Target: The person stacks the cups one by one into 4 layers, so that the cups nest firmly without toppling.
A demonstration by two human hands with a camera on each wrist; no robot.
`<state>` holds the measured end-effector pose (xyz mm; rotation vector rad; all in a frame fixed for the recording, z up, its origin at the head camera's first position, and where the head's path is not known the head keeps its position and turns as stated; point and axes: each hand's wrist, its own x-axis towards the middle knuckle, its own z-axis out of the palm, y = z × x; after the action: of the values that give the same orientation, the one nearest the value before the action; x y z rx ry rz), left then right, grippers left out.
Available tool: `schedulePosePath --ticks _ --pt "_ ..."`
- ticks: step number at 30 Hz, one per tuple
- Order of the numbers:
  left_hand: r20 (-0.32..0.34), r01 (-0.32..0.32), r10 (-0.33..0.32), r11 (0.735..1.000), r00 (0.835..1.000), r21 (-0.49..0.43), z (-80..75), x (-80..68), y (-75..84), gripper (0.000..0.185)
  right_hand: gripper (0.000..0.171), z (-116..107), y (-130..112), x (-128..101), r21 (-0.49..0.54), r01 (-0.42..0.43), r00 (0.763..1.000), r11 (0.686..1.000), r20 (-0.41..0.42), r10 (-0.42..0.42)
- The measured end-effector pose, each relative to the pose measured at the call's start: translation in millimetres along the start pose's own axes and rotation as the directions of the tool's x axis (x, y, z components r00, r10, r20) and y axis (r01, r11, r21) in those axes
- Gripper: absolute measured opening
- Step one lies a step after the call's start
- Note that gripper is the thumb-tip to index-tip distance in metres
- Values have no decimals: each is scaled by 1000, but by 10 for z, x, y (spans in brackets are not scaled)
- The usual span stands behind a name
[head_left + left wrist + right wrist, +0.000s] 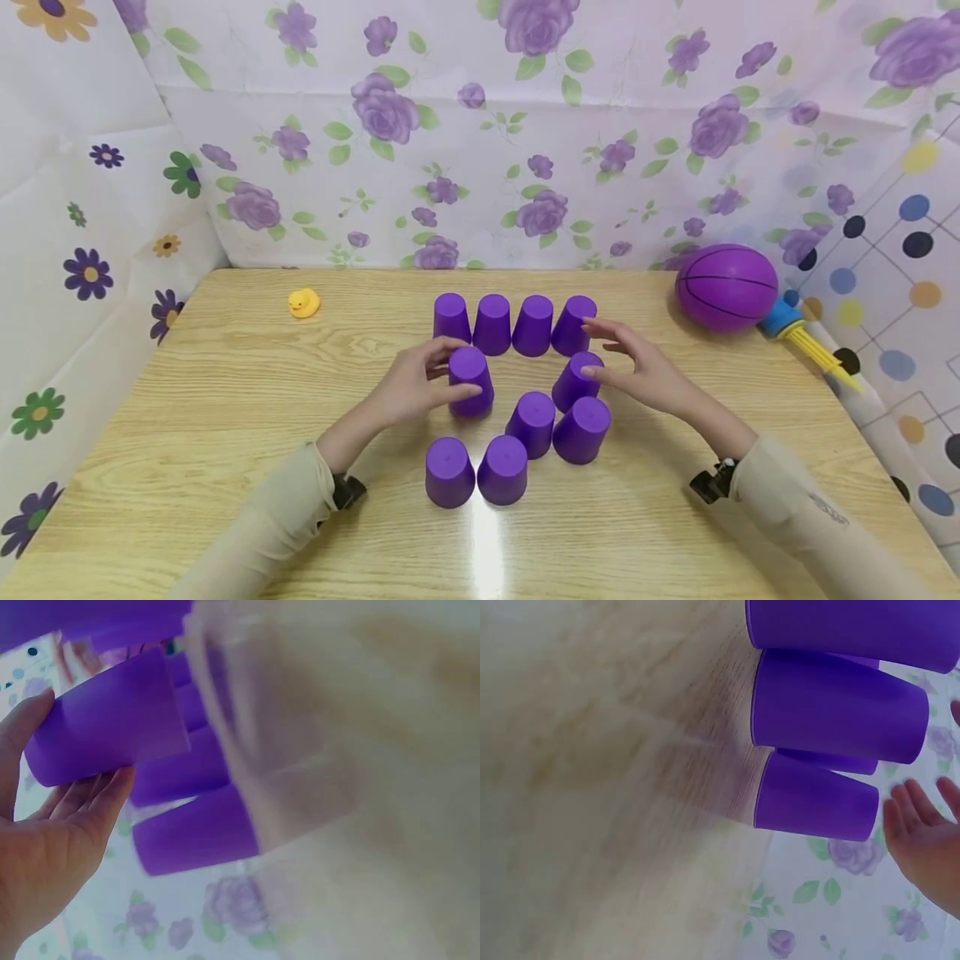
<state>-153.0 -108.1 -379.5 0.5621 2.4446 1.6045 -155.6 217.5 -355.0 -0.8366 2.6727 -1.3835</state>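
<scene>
Several purple cups stand upside down on the wooden table: a back row and a looser group in front. My left hand grips one cup of the front group, thumb on one side and fingers on the other. The left wrist view shows the same grip of the left hand on that cup. My right hand is open, with straight fingers beside a cup and the back row's right cup. In the right wrist view the right hand stands just apart from the nearest cup.
A purple basketball lies at the back right beside a blue and yellow pump. A small yellow duck sits at the back left. Floral cloth walls close in the table on three sides.
</scene>
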Motion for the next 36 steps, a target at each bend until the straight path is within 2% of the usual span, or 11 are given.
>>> schedulePosePath --ticks 3,6,7,10,16,21,26,29,33,36 --pt "-71 0 0 1000 997 -7 -100 37 91 54 61 21 182 -41 48 -28 997 998 78 25" --pt "-138 -16 14 1000 990 -16 -185 76 184 55 59 50 385 -61 61 -41 993 997 117 34" --pt "-160 -33 29 999 987 -18 -209 107 161 55 59 59 446 -62 61 -43 991 997 127 35" --pt "-203 -77 69 997 977 -30 -275 169 228 52 56 67 421 -66 39 -39 988 998 149 32" --pt "-231 -98 79 993 970 -73 -383 325 312 50 52 72 278 -78 12 -3 989 1000 148 1" --pt "-252 -99 53 980 966 -173 -427 445 351 55 55 109 422 -62 15 9 988 1000 153 -11" --pt "-303 -126 51 964 952 -234 -394 580 366 58 52 125 535 -46 46 16 981 999 195 -25" --pt "-315 -125 48 965 948 -230 -376 681 357 56 50 101 528 -32 42 40 975 998 215 -48" --pt "-293 -118 53 971 954 -207 -377 803 332 56 49 72 508 -10 5 62 972 998 226 -61" --pt "-299 -112 50 974 953 -197 -398 861 287 55 50 75 509 26 -17 69 970 997 234 -64"
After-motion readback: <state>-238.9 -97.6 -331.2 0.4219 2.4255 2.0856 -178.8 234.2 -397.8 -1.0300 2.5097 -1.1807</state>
